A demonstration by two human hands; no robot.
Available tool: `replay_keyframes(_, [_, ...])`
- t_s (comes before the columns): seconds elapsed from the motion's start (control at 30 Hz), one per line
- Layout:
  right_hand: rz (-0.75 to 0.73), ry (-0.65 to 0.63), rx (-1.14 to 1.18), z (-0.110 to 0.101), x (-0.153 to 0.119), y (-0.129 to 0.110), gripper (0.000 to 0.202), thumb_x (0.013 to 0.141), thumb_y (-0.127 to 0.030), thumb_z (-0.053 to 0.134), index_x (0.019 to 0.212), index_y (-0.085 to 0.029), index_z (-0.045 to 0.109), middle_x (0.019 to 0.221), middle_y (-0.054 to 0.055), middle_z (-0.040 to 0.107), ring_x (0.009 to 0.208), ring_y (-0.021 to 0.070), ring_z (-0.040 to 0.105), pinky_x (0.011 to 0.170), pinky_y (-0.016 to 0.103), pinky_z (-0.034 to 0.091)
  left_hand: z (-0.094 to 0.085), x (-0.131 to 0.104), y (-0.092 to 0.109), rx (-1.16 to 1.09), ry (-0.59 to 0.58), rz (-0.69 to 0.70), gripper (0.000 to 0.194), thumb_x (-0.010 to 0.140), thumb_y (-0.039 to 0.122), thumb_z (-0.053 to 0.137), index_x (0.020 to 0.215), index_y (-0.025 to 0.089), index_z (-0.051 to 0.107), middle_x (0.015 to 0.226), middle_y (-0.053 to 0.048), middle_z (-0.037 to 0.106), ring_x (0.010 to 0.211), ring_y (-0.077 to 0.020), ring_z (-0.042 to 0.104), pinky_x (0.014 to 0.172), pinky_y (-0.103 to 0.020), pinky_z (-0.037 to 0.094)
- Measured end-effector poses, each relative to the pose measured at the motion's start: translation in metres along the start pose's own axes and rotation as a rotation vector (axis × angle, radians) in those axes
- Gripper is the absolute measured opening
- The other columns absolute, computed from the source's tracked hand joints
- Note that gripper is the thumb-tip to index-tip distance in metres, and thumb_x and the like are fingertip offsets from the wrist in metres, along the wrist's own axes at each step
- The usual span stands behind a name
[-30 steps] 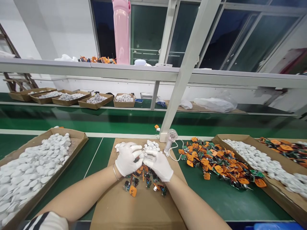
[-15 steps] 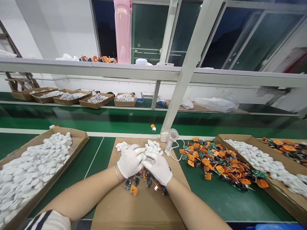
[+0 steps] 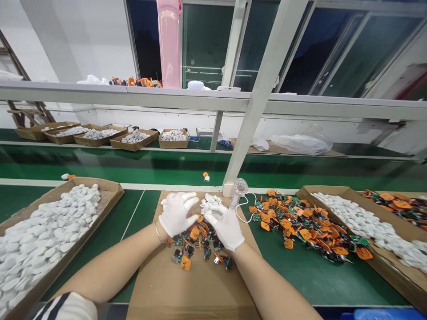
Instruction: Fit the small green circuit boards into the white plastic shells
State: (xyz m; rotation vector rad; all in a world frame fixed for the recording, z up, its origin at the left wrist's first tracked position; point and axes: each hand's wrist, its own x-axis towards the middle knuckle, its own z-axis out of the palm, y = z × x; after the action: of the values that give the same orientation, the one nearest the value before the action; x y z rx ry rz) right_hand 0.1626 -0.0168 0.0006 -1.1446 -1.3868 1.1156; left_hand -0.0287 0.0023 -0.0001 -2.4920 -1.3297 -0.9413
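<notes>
My left hand (image 3: 178, 214), in a white glove, is open with thumb and fingers apart, and nothing shows between them. It hovers over the left side of a pile of orange pieces with green circuit boards (image 3: 196, 242). My right hand (image 3: 226, 226), also gloved, has its fingertips at the near edge of a small heap of white pieces (image 3: 211, 202); its fingers are bent, and whether they hold a piece is hidden. Both piles lie on a brown cardboard sheet (image 3: 190, 293). A small clear fan (image 3: 239, 191) with a white cable stands just beyond my right hand.
A cardboard tray of white pieces (image 3: 115, 189) is on the left and another (image 3: 333, 192) on the right. A large heap of orange parts (image 3: 300, 224) lies on the green surface. A slanted metal post (image 3: 248, 131) rises beyond the fan.
My hands have come apart from each other; the left moved slightly left and its fingers spread. More of the orange pile shows between them. The small parts on the green belt behind shifted left.
</notes>
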Motion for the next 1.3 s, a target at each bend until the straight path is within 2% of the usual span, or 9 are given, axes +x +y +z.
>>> replay_keyframes(0.17, [0.038, 0.012, 0.204, -0.009, 0.005, -0.001, 0.049, 0.069, -0.033, 0.077, 0.112, -0.015, 0.063, 0.102, 0.014, 0.072, 0.086, 0.0248, 0.069, 0.082, 0.044, 0.057, 0.006, 0.006, -0.036, -0.192, -0.379, -0.19, 0.029, 0.078, 0.026, 0.061, 0.104, 0.031, 0.073, 0.114, -0.003, 0.071, 0.106, -0.0272, 0.062, 0.095, -0.04, 0.042])
replay_keyframes(0.3, [0.043, -0.023, 0.197, -0.009, 0.007, -0.002, 0.054, 0.068, -0.042, 0.079, 0.113, -0.014, 0.066, 0.112, 0.018, 0.07, 0.092, 0.0279, 0.069, 0.086, 0.047, 0.056, 0.021, 0.002, -0.045, -0.236, -0.458, -0.223, 0.027, 0.074, 0.033, 0.065, 0.099, 0.031, 0.075, 0.102, -0.001, 0.075, 0.092, -0.0249, 0.067, 0.083, -0.031, 0.048])
replay_keyframes(0.43, [-0.036, -0.026, 0.119, -0.01, 0.01, -0.001, 0.038, 0.074, -0.045, 0.073, 0.1, -0.017, 0.074, 0.13, 0.016, 0.063, 0.118, 0.0325, 0.059, 0.102, 0.051, 0.047, 0.03, 0.001, -0.043, -0.295, -0.522, -0.24, 0.022, 0.08, 0.037, 0.061, 0.093, 0.028, 0.076, 0.097, 0.001, 0.075, 0.087, -0.021, 0.068, 0.078, -0.025, 0.048])
replay_keyframes(0.57, [-0.096, -0.049, 0.054, -0.009, 0.012, 0.002, 0.022, 0.074, -0.04, 0.073, 0.084, -0.02, 0.075, 0.121, 0.013, 0.067, 0.133, 0.0325, 0.046, 0.113, 0.052, 0.034, 0.028, 0.002, -0.039, -0.282, -0.555, -0.302, 0.026, 0.079, 0.047, 0.063, 0.087, 0.024, 0.073, 0.085, -0.001, 0.074, 0.079, -0.0218, 0.068, 0.072, -0.027, 0.047])
replay_keyframes(0.8, [0.005, -0.063, 0.45, 0.0, 0.013, 0.003, 0.042, 0.061, -0.046, 0.086, 0.067, -0.018, 0.056, 0.126, 0.014, 0.06, 0.1, 0.0285, 0.067, 0.088, 0.051, 0.055, 0.028, 0.001, -0.031, -0.272, -0.563, -0.395, 0.024, 0.072, 0.044, 0.069, 0.078, 0.02, 0.067, 0.064, 0.0, 0.067, 0.06, -0.0201, 0.062, 0.059, -0.027, 0.042])
replay_keyframes(0.97, [0.024, -0.137, 0.428, 0.001, 0.009, -0.003, 0.039, 0.065, -0.044, 0.083, 0.082, -0.019, 0.058, 0.088, 0.007, 0.067, 0.075, 0.0198, 0.066, 0.07, 0.038, 0.058, 0.03, 0.0, -0.027, -0.332, -0.461, -0.429, 0.018, 0.074, 0.036, 0.068, 0.085, 0.021, 0.07, 0.066, 0.001, 0.068, 0.062, -0.0179, 0.063, 0.059, -0.026, 0.045])
replay_keyframes(1.1, [0.04, -0.126, 0.264, -0.005, 0.006, -0.006, 0.041, 0.075, -0.048, 0.072, 0.1, -0.016, 0.065, 0.086, 0.008, 0.07, 0.06, 0.0158, 0.061, 0.058, 0.033, 0.054, 0.033, 0.0, -0.027, -0.397, -0.319, -0.457, 0.019, 0.077, 0.031, 0.068, 0.094, 0.022, 0.07, 0.079, -0.002, 0.072, 0.076, -0.0203, 0.067, 0.072, -0.029, 0.051])
replay_keyframes(1.2, [-0.003, -0.064, 0.11, -0.009, 0.007, -0.006, 0.038, 0.081, -0.048, 0.064, 0.102, -0.017, 0.071, 0.091, 0.009, 0.071, 0.059, 0.0159, 0.059, 0.062, 0.034, 0.053, 0.036, -0.001, -0.029, -0.434, -0.218, -0.498, 0.019, 0.079, 0.029, 0.067, 0.095, 0.021, 0.068, 0.086, -0.004, 0.073, 0.083, -0.0212, 0.069, 0.081, -0.033, 0.053])
replay_keyframes(1.3, [-0.06, -0.033, 0.111, -0.008, 0.009, -0.002, 0.034, 0.081, -0.046, 0.065, 0.098, -0.018, 0.072, 0.099, 0.011, 0.072, 0.076, 0.0218, 0.065, 0.076, 0.039, 0.054, 0.04, -0.002, -0.032, -0.468, -0.149, -0.529, 0.02, 0.078, 0.027, 0.067, 0.097, 0.02, 0.067, 0.092, -0.004, 0.074, 0.086, -0.0206, 0.07, 0.085, -0.035, 0.054])
